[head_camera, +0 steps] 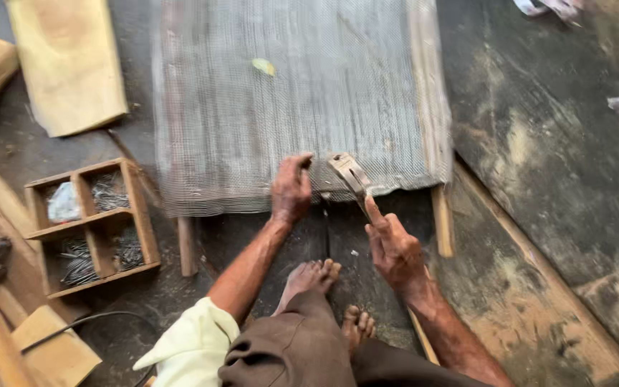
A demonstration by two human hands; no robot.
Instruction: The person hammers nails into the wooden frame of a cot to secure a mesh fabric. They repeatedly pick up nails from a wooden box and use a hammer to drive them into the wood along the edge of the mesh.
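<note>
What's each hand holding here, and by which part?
The right hand grips a hammer by its handle, well below the head. The left hand holds nothing; its fingers press on the near edge of the wire mesh.

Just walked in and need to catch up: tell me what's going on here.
A person sits on the floor at the near edge of a sheet of wire mesh laid over a wooden frame. The left hand presses on the mesh edge, while the right hand holds a hammer with its head at that edge. Bare feet rest just below. To the left stands a wooden box with compartments of nails.
</note>
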